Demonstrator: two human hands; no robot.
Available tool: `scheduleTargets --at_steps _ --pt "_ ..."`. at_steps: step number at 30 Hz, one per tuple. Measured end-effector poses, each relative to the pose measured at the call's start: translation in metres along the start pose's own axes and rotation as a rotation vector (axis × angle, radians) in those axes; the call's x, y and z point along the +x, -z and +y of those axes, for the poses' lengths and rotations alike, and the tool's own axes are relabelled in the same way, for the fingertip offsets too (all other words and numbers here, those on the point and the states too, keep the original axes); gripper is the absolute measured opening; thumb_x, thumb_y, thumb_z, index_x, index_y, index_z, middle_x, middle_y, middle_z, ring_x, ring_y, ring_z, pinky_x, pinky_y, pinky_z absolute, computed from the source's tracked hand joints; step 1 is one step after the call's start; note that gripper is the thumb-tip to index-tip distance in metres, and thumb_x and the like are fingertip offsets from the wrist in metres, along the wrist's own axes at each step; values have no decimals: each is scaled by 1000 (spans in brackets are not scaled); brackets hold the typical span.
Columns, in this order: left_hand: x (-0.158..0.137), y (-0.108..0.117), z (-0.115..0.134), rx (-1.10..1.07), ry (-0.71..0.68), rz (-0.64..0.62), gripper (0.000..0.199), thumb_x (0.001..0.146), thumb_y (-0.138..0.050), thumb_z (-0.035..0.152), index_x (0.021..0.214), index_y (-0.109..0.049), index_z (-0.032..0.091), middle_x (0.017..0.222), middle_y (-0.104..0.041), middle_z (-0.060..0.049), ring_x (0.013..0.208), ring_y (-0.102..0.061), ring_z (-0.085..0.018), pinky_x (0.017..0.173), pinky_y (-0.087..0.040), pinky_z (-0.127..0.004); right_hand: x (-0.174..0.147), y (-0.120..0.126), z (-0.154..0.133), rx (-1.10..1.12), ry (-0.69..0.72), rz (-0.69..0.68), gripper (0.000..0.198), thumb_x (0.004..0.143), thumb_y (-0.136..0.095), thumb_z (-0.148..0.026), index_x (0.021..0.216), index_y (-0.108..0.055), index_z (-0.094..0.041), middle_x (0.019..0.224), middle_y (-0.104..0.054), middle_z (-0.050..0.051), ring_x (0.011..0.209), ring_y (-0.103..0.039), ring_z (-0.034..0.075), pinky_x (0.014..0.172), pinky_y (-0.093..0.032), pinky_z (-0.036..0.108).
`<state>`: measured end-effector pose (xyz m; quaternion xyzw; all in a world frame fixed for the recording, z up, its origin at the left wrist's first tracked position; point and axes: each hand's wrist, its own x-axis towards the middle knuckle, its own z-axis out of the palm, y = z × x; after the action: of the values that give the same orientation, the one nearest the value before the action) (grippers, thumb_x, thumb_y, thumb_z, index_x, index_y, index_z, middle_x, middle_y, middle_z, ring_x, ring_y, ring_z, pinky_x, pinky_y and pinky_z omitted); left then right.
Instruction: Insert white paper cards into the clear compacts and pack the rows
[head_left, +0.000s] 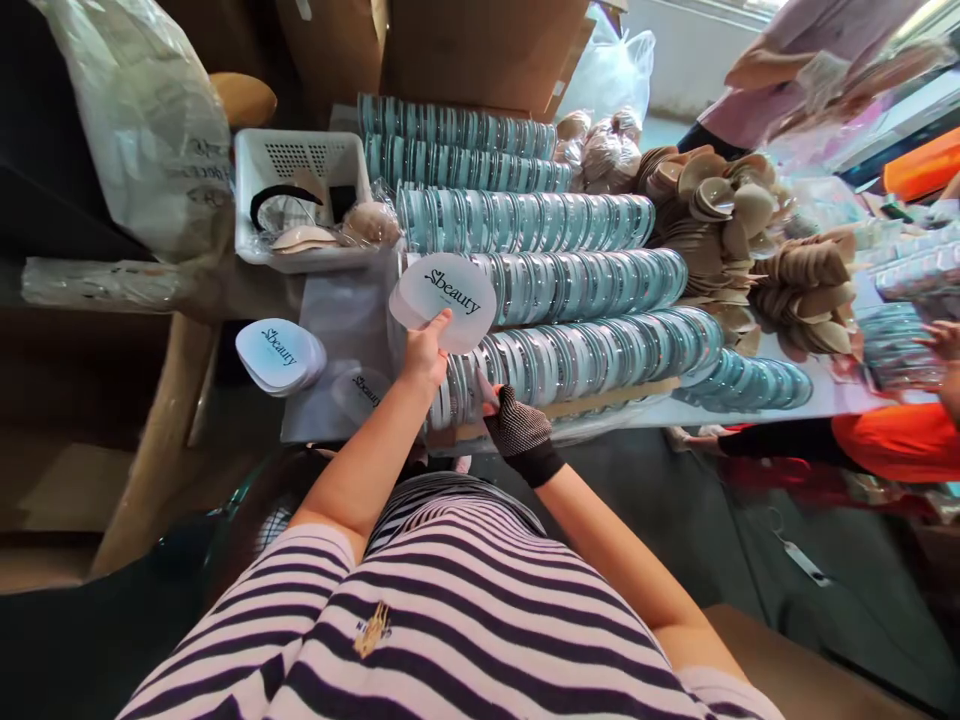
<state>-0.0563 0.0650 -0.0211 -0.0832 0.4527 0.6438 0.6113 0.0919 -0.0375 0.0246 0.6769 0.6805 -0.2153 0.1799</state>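
Note:
My bare left hand (427,352) grips a small stack of rounded white cards (444,290) printed with "beauty", thumb on top. My right hand (519,425), in a dark dotted glove with bare fingertips, is closed at the near end of the front row of clear round containers (592,352). A thin pale piece, perhaps a card, stands between its fingers and the containers; its kind is partly hidden. Another stack of the printed cards (276,355) lies at the table's left edge. One more printed card (360,395) rests on the tabletop by my left forearm.
Further rows of clear containers (525,222) lie behind. A white basket (247,200) holds beige cups and a black band. Stacked beige cups (694,255) stand at the right. Cardboard boxes (480,55) line the back. Other people work at the right, one in an orange top (900,440).

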Motion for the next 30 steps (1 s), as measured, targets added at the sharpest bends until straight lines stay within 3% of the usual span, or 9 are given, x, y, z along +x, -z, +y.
scheduleTargets --at_steps 6,14,17,20,23,25,26,28,30 --pt "2 1 3 -34 49 22 46 76 -71 1 117 -70 20 113 -76 -7 112 -69 -22 104 -52 -44 -7 -4 11 110 12 101 33 100 -36 -33 108 -62 -15 92 -74 11 82 -69 20 66 -40 24" --pt "3 3 1 -60 65 16 46 74 -74 2 116 -71 20 117 -74 -8 114 -68 -23 105 -51 -44 15 -15 -5 -86 68 4 35 101 -36 -31 119 -63 -19 101 -75 14 87 -71 22 69 -44 28" --pt "1 4 0 -57 50 20 46 74 -75 2 116 -71 21 115 -75 -7 116 -67 -23 105 -51 -42 12 -13 -2 94 86 -102 32 97 -43 -28 121 -63 -19 99 -75 13 84 -71 22 70 -47 29" --pt "-3 3 -4 -49 -15 10 46 74 -75 2 117 -71 21 113 -76 -6 114 -68 -22 105 -51 -41 9 -4 1 364 119 -260 36 98 -41 -29 127 -57 -17 84 -75 6 64 -68 15 60 -49 24" --pt "-8 0 -7 -28 -66 5 46 73 -77 4 116 -71 20 112 -76 -6 114 -68 -22 104 -52 -39 14 13 6 495 159 -355 38 98 -38 -36 114 -65 -15 68 -71 3 50 -61 14 52 -48 23" --pt "-11 -3 -8 -11 -75 19 47 70 -80 4 114 -72 20 111 -76 -6 113 -68 -21 104 -52 -38 27 29 11 467 123 -254 34 94 -46 -39 99 -69 -16 69 -71 6 57 -64 16 56 -49 25" --pt "-13 -5 -9 -1 -76 24 48 69 -81 4 113 -72 20 110 -77 -5 112 -68 -21 104 -52 -38 35 38 14 438 104 -128 32 93 -48 -39 99 -70 -17 76 -73 8 65 -66 18 61 -51 26" --pt "-16 -7 -8 23 -82 17 47 66 -82 3 109 -72 20 106 -77 -5 110 -69 -21 104 -52 -38 55 54 19 436 109 177 37 95 -45 -38 117 -66 -17 103 -74 12 88 -69 20 75 -53 29" --pt "-20 -8 -7 50 -87 -33 44 63 -84 5 104 -73 18 102 -77 -5 107 -70 -22 103 -52 -39 70 67 20 438 176 416 49 97 -40 -38 139 -51 -14 130 -65 16 110 -65 21 89 -53 33"
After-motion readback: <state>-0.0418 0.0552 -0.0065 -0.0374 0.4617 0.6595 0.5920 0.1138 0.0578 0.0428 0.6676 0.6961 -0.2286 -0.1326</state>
